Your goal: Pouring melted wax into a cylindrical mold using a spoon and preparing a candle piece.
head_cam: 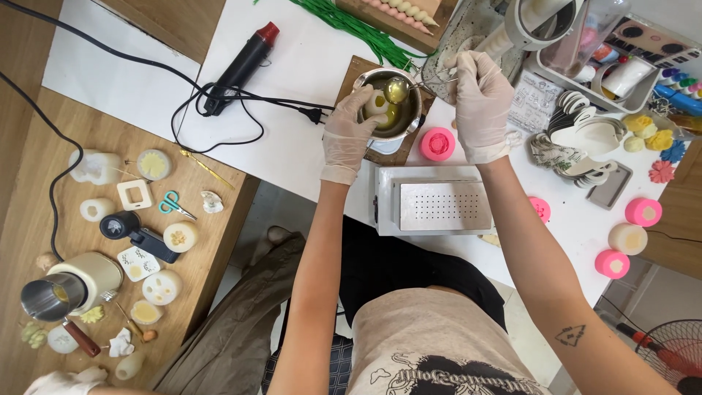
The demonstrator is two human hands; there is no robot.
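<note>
**Spoon over the pot**

The left hand [349, 135] gripped a pale candle [376, 102] in the metal pot [409, 121]. Just right, the right hand [479, 95] pinched a spoon [397, 89] above it. A pink mould [437, 143] sat below, between the hands.

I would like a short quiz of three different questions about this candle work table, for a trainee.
1. True or false: both hands wear thin pale gloves.
2. What does the right hand hold over the metal pot?
A. scissors
B. a spoon
C. a heat gun
3. Fill in: the left hand holds a small pale ___ object at the pot's rim.

Key
1. True.
2. B, the spoon, with yellowish liquid in its bowl.
3. Round; it is the pale round object, partly above the yellow liquid in the pot.
</note>
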